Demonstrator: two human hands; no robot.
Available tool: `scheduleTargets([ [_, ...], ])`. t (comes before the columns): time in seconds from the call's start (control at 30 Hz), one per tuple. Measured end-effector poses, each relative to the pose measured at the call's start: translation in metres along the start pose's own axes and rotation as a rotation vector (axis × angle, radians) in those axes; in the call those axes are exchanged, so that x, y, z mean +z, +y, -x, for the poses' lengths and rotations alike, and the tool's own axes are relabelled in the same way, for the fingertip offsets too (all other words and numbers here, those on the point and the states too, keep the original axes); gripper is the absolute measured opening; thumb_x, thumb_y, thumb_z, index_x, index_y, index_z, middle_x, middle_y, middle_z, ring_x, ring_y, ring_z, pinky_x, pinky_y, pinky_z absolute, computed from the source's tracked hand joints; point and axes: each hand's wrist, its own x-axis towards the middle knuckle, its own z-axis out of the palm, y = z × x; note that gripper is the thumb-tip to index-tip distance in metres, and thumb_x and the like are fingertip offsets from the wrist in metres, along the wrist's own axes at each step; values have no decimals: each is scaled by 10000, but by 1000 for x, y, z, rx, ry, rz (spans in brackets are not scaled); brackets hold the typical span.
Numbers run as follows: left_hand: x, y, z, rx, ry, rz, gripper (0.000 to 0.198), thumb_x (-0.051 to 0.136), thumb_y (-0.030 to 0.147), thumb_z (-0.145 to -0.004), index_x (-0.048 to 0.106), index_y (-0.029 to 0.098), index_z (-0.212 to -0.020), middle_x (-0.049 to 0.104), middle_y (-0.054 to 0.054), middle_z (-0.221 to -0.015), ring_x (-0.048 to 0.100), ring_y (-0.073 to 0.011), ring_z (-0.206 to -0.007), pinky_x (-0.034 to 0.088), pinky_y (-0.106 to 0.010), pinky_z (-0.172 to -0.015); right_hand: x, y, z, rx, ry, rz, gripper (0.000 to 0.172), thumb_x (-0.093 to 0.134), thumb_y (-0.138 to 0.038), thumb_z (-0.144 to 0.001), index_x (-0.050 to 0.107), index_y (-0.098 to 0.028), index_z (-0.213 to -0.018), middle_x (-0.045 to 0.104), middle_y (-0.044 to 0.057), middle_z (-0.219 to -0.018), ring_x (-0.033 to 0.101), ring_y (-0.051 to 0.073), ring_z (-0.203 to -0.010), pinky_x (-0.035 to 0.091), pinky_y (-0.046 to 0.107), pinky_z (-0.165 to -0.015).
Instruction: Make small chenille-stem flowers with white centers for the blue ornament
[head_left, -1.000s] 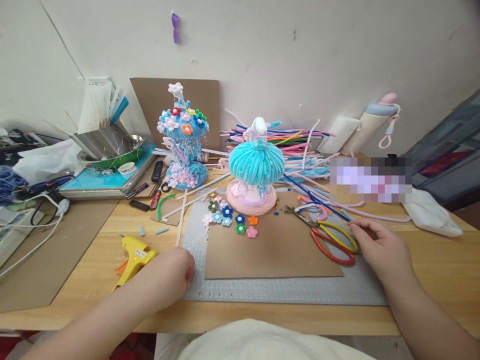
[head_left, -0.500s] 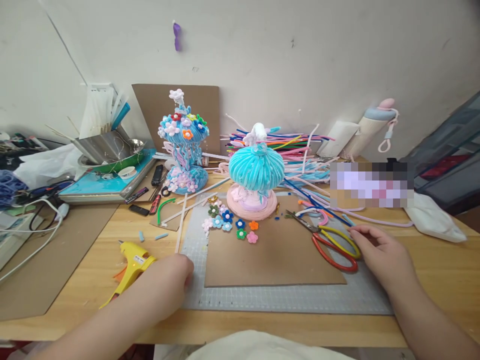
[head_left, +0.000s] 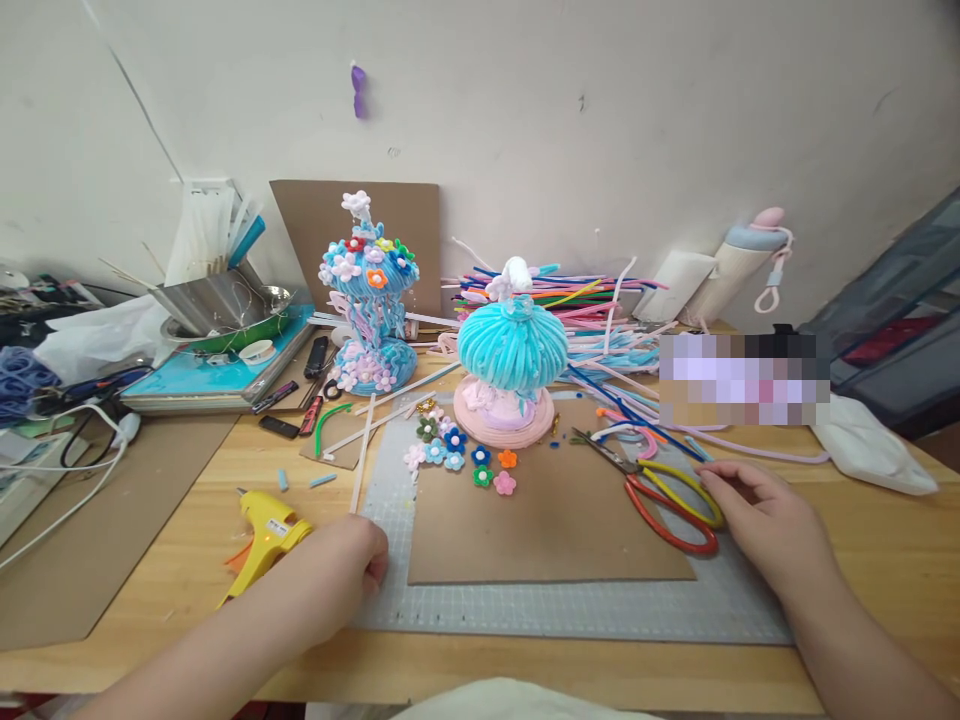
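My left hand rests curled in a loose fist on the near left corner of the grey cutting mat, just right of a yellow glue gun. Nothing shows in its fingers. My right hand lies on the mat's right side, fingers bent, fingertips touching the handles of the red and yellow scissors. A brown card sheet lies on the mat. At its far edge stands a blue pipe-cleaner mushroom on a pink base, with small pipe-cleaner flowers in front.
A second, flower-covered blue mushroom stands at the back left. A heap of coloured pipe cleaners lies against the wall. A steel bowl, books, cables and tools crowd the left. A white cloth lies far right.
The view has tilted slightly, shifting everything down in the picture. Both hands stay where they were, left fist on the mat corner, right fingers by the scissors handles.
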Motion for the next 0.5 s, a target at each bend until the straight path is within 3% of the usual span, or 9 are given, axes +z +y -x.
scheduleTargets([
  [0.23, 7, -16, 3, 38, 53, 79, 140, 479, 146, -579, 601, 214, -594, 639, 6, -652, 564, -154, -609, 329, -225, -511, 3, 7, -3, 19, 22, -39, 374, 534, -513, -651, 631, -185, -801, 649, 70, -861, 587, 259, -797, 444, 359, -705],
  [0.37, 11, -16, 2, 77, 118, 45, 147, 464, 140, -600, 585, 222, -589, 646, 4, -663, 573, -158, -627, 346, -234, -540, 4, 9, -3, 21, 16, -42, 379, 529, -511, -655, 630, -179, -806, 645, 68, -851, 581, 243, -771, 442, 345, -692],
  [0.5, 13, -16, 0, 92, 97, 45, 154, 457, 130, -578, 583, 218, -574, 637, 1, -639, 568, -157, -605, 335, -232, -521, 4, 5, -2, 20, 21, -38, 378, 528, -506, -651, 631, -174, -799, 641, 68, -853, 576, 239, -772, 441, 336, -687],
])
